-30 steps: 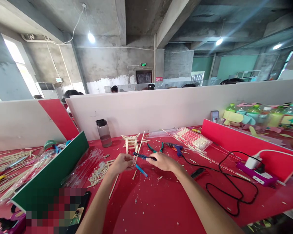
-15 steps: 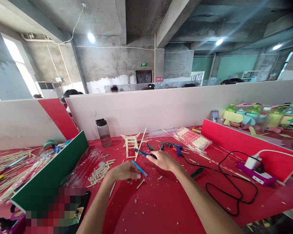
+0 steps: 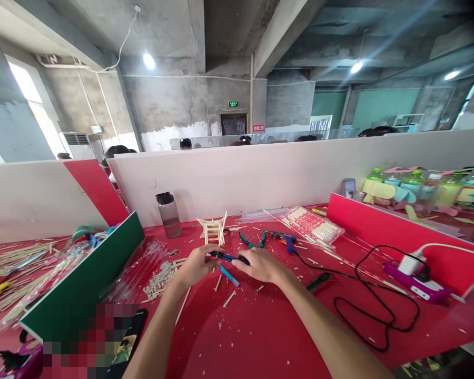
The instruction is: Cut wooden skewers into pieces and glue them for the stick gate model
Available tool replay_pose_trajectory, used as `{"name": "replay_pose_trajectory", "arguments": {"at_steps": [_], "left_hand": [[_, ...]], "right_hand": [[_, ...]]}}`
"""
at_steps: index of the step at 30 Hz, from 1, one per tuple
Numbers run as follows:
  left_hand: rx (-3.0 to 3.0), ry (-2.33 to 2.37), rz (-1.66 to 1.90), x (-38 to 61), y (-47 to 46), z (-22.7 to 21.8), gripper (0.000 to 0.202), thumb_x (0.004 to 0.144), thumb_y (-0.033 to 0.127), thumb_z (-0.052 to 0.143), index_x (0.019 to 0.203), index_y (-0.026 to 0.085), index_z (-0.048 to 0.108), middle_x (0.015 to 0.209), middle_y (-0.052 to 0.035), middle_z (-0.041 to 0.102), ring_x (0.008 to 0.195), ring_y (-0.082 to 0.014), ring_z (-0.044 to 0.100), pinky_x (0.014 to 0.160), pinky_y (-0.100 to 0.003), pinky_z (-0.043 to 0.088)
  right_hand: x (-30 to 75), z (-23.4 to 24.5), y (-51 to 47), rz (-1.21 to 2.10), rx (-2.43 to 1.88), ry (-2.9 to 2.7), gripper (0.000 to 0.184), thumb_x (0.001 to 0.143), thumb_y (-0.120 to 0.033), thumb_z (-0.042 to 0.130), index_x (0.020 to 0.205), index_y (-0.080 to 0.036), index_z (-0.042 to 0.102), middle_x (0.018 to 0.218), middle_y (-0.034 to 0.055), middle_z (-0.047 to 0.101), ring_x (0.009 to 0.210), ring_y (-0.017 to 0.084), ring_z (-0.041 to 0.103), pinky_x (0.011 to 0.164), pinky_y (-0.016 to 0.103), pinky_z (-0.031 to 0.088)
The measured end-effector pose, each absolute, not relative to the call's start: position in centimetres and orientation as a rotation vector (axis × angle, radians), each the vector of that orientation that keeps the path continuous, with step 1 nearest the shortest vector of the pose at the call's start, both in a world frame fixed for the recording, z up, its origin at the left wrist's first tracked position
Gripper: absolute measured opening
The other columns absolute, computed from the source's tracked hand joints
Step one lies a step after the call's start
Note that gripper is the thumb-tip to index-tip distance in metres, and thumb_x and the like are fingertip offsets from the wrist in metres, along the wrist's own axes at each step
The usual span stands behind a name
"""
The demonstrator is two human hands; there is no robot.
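My right hand (image 3: 260,265) grips blue-handled cutters (image 3: 226,257) low over the red table (image 3: 260,326). My left hand (image 3: 195,265) is closed in a pinch at the cutters' jaws, on a small wooden piece I can barely make out. One blue handle (image 3: 229,276) points down toward me. Just behind the hands stands a small model of wooden sticks (image 3: 213,230). Cut stick pieces (image 3: 229,299) lie in front of the hands.
A dark-capped bottle (image 3: 168,215) stands at the back wall. Green pliers (image 3: 252,240) and a glue gun (image 3: 284,239) lie behind my right hand. A packet of sticks (image 3: 312,223), a black cable (image 3: 371,305) and a power strip (image 3: 413,281) are at the right. A green divider (image 3: 87,273) bounds the left.
My left hand came down to the table, then rose back to the cutters' jaws. The long stick that stood up through the cutters is gone; a cut piece lies on the table.
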State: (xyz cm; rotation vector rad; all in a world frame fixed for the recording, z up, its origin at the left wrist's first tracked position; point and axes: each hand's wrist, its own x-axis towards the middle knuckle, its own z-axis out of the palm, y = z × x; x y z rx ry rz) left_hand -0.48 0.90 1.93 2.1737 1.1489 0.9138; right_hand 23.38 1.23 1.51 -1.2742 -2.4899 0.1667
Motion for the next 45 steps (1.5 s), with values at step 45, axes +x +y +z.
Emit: {"name": "replay_pose_trajectory", "arguments": {"at_steps": [45], "left_hand": [[2.073,1.14,0.656,1.6,0.8,0.1,0.022,0.083,0.026,0.056,0.09,0.011,0.07,0.079,-0.0085,0.069,0.063,-0.0156,0.063,0.061,-0.025,0.047]], "right_hand": [[24.5,-0.4,4.0,0.123,-1.969,-2.021,0.053,0.091,-0.043,0.046,0.133,-0.01,0.046,0.128,0.0245,0.053,0.12,0.038,0.05,0.091,0.048,0.039]]}}
